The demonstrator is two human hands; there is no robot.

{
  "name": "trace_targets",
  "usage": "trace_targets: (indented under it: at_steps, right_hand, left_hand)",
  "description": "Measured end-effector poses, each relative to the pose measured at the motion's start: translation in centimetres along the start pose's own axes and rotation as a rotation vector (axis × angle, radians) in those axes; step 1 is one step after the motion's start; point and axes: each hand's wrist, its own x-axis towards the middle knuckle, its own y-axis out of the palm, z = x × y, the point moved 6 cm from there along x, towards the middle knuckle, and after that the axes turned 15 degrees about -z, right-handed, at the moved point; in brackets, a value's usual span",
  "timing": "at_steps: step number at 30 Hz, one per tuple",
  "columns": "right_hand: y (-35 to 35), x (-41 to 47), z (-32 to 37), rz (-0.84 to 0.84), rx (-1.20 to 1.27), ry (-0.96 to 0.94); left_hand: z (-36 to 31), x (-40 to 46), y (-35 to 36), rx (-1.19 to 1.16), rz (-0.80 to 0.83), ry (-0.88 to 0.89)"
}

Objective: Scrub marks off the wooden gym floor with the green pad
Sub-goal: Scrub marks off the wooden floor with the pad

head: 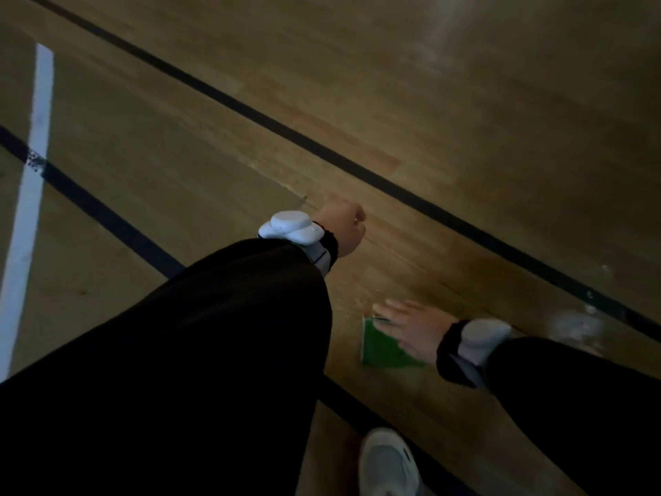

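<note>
**Right hand flat on the pad, low right of frame**

The green pad (384, 347) lies on the wooden floor (465, 119) at lower right, directly beneath the right hand (415, 329) — fingers spread wide, palm pressing it flat. Its long edge runs roughly up-down in the frame. The left hand (341, 229), curled into a fist at centre, holds nothing visible and sits well apart. No containers appear.

a: how's the light?
b: dim and brownish all over. a pale sheen lies on the floor (465, 102) at the upper right, and a small wet-looking glare (576, 325) sits at the right edge.
a: sharp?
b: soft and smeared, grainy too. the black sleeves (179, 352) lose all detail. the floor lines (250, 112) tilt steeply across the frame.
</note>
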Motion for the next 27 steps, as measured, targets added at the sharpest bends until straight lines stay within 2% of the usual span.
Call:
trace_targets:
  at_steps: [2,5,7,9,11,13,15,17,20,27]
  right_hand:
    - [4.1,1.6,1.1,0.024,-0.030,-0.090]
    - [6.6,2.1,1.2,0.058,-0.016,-0.056]
    - [6.3,2.6,1.1,-0.063,-0.036,-0.080]
    - [6.7,3.0,0.1,-0.079,-0.055,-0.115]
    - [9.8,4.4,-2.0,-0.050,0.036,-0.001]
    - [6.8,6.0,-1.9,-0.172,0.015,-0.012]
    - [4.2,8.7,-2.7,-0.306,0.117,0.029]
    - [2.2,11.4,-4.7,-0.273,0.119,0.151]
    - [0.9,14.0,-7.4,-0.381,0.135,0.258]
    - [1.6,12.7,-16.3,-0.480,0.332,0.594]
  left_hand:
    - [1.2,0.4,2.3,-0.021,0.062,-0.038]
    - [1.4,-0.3,4.7,-0.045,0.180,-0.059]
    - [1.9,-0.1,5.9,-0.031,0.216,-0.072]
    - [2.6,0.4,6.4,-0.029,0.209,-0.101]
    - [3.0,1.0,6.8,-0.028,0.218,-0.114]
    - [3.5,1.9,7.4,-0.019,0.233,-0.094]
    - [4.2,3.2,8.6,-0.021,0.237,-0.085]
    - [4.7,4.0,9.8,-0.010,0.249,-0.075]
    - [5.1,4.8,11.3,0.025,0.268,-0.042]
    - [5.3,5.1,12.4,0.004,0.197,0.023]
